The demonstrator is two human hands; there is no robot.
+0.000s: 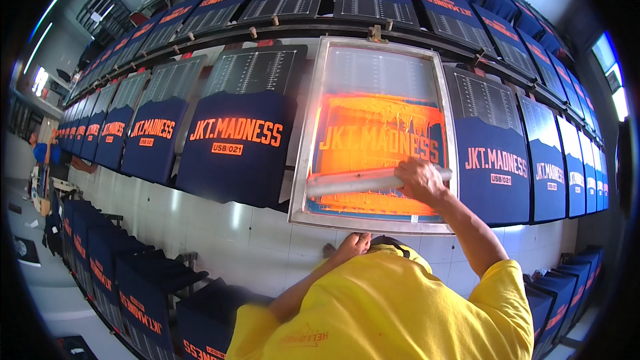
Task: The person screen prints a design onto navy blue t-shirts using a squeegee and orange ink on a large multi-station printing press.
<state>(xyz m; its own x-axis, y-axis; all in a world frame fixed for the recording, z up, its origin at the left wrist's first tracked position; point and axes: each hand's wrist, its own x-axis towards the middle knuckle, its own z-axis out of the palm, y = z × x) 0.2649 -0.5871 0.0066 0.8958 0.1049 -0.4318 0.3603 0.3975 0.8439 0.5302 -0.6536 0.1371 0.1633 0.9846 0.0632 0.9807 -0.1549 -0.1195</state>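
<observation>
My right hand [423, 180] is closed around the right part of a long pale squeegee [353, 183]. The squeegee lies across the lower half of a screen-printing frame [303, 153], on mesh smeared with bright orange ink [367, 108]. Through the ink, lettering shows faintly. The frame rests over a printing board, and a clamp [377, 35] sits at its far edge. My left hand [355, 245] is near my waist, just below the frame's near edge. Its fingers are curled together, and anything inside them is hidden.
Navy shirts with orange print lie on boards on both sides, such as one shirt [230, 150] at left and another [493, 167] at right. A long rail [220, 35] runs behind, with more shirts beyond. Further racks of shirts [143, 293] stand behind me. Another person [41, 150] is far left.
</observation>
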